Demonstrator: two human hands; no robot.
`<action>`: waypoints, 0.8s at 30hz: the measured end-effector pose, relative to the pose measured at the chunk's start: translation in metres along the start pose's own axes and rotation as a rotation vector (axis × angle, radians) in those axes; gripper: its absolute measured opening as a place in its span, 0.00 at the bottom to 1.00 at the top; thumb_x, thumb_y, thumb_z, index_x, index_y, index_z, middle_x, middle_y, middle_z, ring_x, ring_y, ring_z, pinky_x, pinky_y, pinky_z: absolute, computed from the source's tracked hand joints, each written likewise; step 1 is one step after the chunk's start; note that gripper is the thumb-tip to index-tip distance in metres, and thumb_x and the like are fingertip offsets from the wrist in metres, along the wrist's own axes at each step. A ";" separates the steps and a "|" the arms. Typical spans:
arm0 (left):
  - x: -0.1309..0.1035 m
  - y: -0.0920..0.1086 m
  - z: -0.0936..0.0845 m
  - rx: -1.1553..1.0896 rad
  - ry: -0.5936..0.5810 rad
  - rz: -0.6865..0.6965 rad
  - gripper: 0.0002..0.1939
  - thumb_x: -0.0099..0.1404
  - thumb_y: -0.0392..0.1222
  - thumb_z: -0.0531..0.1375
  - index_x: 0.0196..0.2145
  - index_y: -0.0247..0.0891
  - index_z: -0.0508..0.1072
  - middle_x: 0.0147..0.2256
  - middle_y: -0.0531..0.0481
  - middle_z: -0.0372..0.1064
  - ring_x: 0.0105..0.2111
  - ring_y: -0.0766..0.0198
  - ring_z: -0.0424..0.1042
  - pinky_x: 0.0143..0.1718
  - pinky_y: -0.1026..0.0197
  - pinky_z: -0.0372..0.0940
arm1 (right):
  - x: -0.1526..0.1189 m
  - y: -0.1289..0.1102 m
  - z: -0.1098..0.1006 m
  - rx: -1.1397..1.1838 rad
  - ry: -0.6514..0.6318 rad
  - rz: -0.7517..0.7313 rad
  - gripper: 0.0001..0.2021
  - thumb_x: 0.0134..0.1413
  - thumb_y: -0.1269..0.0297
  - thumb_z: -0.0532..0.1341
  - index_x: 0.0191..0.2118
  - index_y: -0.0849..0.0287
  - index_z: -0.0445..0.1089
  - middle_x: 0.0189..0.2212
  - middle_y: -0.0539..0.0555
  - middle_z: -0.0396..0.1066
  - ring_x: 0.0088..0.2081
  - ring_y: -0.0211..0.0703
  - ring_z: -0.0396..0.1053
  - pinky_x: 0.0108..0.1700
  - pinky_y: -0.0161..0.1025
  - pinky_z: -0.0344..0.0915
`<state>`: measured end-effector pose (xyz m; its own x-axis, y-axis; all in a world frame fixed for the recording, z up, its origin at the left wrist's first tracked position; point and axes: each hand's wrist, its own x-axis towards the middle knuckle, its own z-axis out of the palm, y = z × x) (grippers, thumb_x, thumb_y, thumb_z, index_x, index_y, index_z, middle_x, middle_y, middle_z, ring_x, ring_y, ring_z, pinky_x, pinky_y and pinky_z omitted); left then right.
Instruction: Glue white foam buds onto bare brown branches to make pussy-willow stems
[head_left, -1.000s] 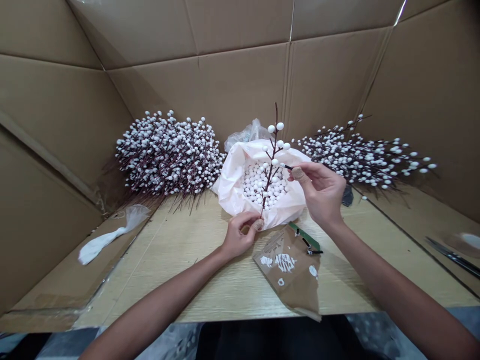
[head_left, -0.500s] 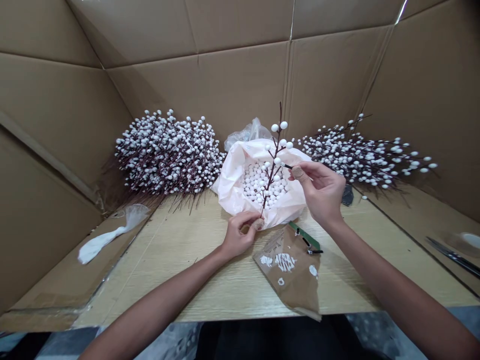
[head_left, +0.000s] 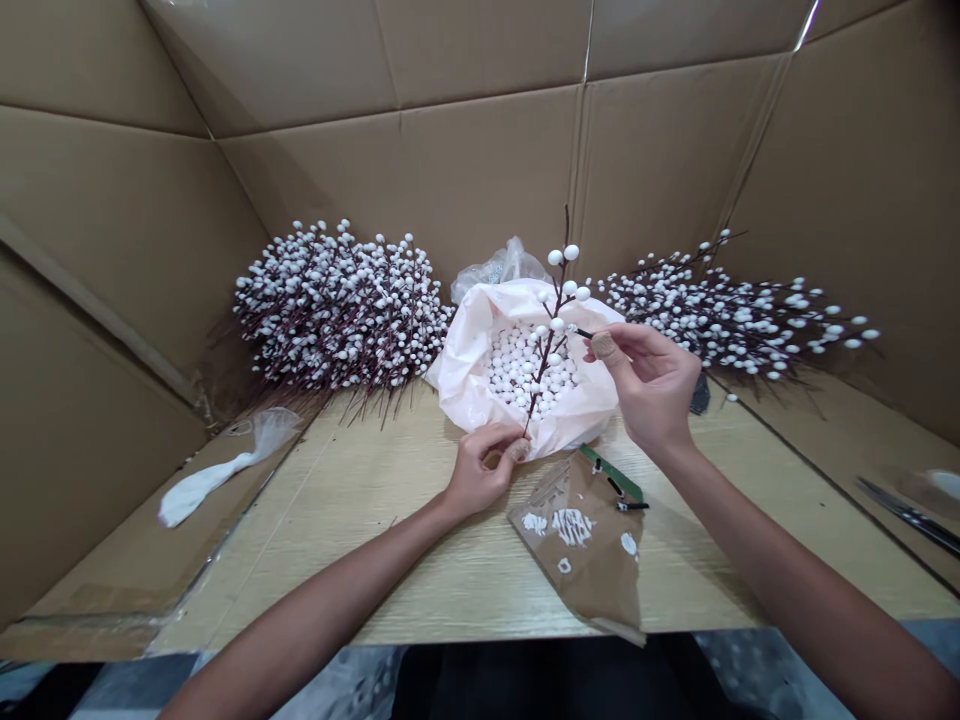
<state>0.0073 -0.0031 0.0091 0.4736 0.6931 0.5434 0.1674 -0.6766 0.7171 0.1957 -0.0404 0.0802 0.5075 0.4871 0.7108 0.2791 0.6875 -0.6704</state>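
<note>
My left hand (head_left: 489, 465) pinches the lower end of a dark brown twig (head_left: 546, 358), which stands nearly upright and bears several white balls. In my right hand (head_left: 651, 378) is a thin black stick (head_left: 583, 333), held between thumb and fingertips, its whitish tip close to the middle of the twig. Behind the twig lies an open pale pink bag (head_left: 469, 370) with many loose white balls (head_left: 510, 368) inside. Nearer to me, a brown sheet (head_left: 577, 585) carries white smears and several small black pieces beside a green strip (head_left: 628, 487).
Bundles of white-berried twigs lie at the left (head_left: 341, 310) and right (head_left: 739, 315). A clear plastic bag (head_left: 501, 268) is behind the pink one. A white pouch (head_left: 206, 490) lies far left, scissors (head_left: 911, 515) far right. Cardboard walls (head_left: 480, 170) surround the table.
The tip of the black stick has come slightly away from the white balls on the twig, as my right hand shifted a little right. My left hand keeps its pinch.
</note>
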 end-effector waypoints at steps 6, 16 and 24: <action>0.000 -0.001 0.000 -0.002 0.006 0.029 0.07 0.61 0.36 0.59 0.31 0.32 0.77 0.30 0.42 0.76 0.30 0.61 0.74 0.31 0.62 0.68 | -0.001 -0.004 0.002 0.026 0.001 -0.034 0.03 0.49 0.69 0.67 0.31 0.60 0.73 0.26 0.51 0.72 0.28 0.37 0.71 0.33 0.37 0.73; -0.001 -0.003 0.000 0.001 0.011 0.028 0.07 0.60 0.35 0.59 0.32 0.32 0.77 0.31 0.42 0.77 0.32 0.60 0.75 0.33 0.61 0.69 | -0.001 -0.001 0.001 -0.004 0.012 -0.014 0.03 0.48 0.69 0.66 0.31 0.60 0.73 0.27 0.52 0.72 0.28 0.38 0.71 0.34 0.38 0.72; 0.000 -0.003 0.001 -0.002 0.016 0.000 0.07 0.61 0.37 0.59 0.32 0.33 0.77 0.30 0.43 0.77 0.32 0.59 0.75 0.33 0.61 0.69 | 0.000 0.000 0.000 -0.003 0.012 -0.029 0.02 0.48 0.72 0.65 0.31 0.61 0.72 0.26 0.51 0.71 0.27 0.36 0.70 0.33 0.37 0.71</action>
<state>0.0077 -0.0013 0.0061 0.4596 0.6969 0.5505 0.1657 -0.6762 0.7178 0.1955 -0.0407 0.0802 0.5088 0.4606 0.7273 0.2963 0.6995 -0.6503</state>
